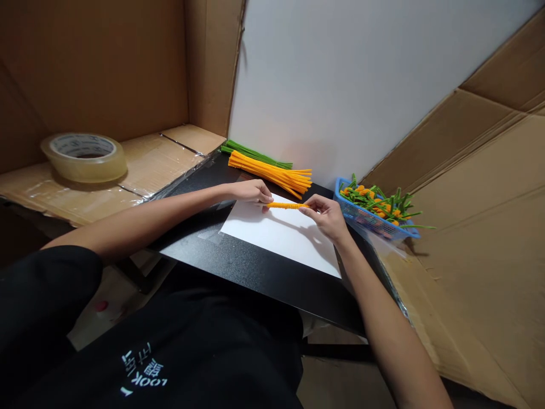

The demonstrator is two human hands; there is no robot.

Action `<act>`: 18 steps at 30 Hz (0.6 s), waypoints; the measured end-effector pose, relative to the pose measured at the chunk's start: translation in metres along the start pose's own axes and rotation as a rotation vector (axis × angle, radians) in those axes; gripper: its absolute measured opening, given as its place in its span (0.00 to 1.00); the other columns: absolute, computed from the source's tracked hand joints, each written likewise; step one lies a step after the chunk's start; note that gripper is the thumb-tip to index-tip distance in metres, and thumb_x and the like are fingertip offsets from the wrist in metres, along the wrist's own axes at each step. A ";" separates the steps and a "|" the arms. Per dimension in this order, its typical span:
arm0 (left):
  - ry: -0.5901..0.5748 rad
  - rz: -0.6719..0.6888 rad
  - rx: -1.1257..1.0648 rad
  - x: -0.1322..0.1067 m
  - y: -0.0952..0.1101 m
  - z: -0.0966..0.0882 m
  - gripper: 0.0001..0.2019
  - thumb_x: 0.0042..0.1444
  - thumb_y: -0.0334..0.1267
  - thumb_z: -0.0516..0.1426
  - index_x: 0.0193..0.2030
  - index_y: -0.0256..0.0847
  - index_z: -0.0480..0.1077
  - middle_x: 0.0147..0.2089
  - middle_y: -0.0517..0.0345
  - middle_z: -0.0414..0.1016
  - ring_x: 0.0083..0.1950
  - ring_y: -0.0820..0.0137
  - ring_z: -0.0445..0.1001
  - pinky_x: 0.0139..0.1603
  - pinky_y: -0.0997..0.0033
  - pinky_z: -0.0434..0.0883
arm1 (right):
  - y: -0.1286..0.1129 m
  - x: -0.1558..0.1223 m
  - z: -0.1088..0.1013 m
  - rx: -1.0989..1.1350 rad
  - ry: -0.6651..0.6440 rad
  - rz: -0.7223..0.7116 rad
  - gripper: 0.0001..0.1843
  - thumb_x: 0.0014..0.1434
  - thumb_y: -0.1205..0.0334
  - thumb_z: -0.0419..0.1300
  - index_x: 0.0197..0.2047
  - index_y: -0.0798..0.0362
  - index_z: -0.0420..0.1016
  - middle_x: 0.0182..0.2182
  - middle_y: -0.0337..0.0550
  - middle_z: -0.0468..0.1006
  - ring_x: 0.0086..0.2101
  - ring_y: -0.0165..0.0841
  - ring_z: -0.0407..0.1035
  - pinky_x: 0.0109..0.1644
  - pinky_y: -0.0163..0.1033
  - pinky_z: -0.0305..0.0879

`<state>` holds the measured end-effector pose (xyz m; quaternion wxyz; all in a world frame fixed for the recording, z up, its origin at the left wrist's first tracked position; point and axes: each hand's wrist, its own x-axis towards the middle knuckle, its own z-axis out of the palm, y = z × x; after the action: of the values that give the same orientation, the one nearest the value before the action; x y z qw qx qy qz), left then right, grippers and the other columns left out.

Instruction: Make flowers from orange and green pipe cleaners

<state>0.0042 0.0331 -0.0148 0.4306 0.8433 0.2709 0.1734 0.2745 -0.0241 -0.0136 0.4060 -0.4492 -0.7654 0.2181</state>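
Note:
A coiled orange pipe cleaner (286,205) stretches between my two hands, above a white sheet of paper (276,236). My left hand (254,193) pinches its left end, and my right hand (326,215) grips the right end between thumb and fingers. Just beyond my hands lies a bundle of straight orange pipe cleaners (270,172). Behind that bundle is a smaller one of green pipe cleaners (258,154). Both ends of the held piece are partly covered by my fingers.
On the right, a blue basket (361,218) holds several green and orange twisted pieces (378,203). A roll of clear tape (87,159) rests on cardboard at the left. The black table (238,261) is bordered by cardboard walls (481,187) and a white panel (340,74).

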 end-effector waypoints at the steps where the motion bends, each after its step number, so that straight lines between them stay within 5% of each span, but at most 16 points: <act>1: 0.019 -0.016 0.012 0.000 0.001 0.001 0.20 0.58 0.47 0.56 0.27 0.33 0.79 0.21 0.58 0.64 0.23 0.74 0.57 0.28 0.70 0.53 | 0.000 0.000 0.001 -0.010 -0.002 0.004 0.21 0.51 0.44 0.71 0.27 0.53 0.74 0.21 0.35 0.68 0.25 0.28 0.57 0.31 0.38 0.52; 12: 0.094 0.043 0.137 0.000 0.005 0.000 0.31 0.68 0.54 0.47 0.32 0.32 0.81 0.29 0.49 0.78 0.29 0.71 0.70 0.34 0.71 0.63 | 0.000 0.000 0.000 -0.011 0.007 0.109 0.20 0.50 0.45 0.69 0.26 0.53 0.71 0.21 0.35 0.67 0.24 0.28 0.57 0.29 0.37 0.51; 18: 0.077 0.057 0.178 0.003 -0.003 -0.005 0.23 0.65 0.51 0.53 0.35 0.34 0.80 0.34 0.49 0.81 0.32 0.70 0.73 0.36 0.71 0.65 | 0.001 0.001 0.000 0.058 0.001 0.142 0.22 0.48 0.44 0.71 0.25 0.53 0.71 0.20 0.34 0.66 0.23 0.27 0.55 0.29 0.36 0.49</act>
<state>0.0030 0.0391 -0.0139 0.3380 0.8784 0.2774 0.1930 0.2743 -0.0229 -0.0140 0.4026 -0.4904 -0.7249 0.2682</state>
